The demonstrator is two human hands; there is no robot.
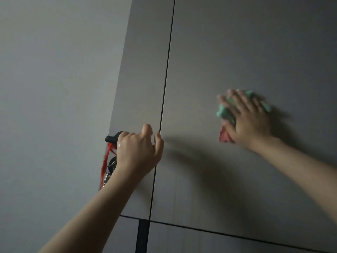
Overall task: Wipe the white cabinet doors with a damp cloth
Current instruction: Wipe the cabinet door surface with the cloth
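Head view, right hand [249, 123] flat on cloth [225, 111]

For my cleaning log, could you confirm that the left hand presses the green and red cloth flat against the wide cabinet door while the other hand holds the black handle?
Not quite: the hands are swapped. In the head view the right hand presses the green and red cloth flat against the wide cabinet door, while the left hand holds the black handle.
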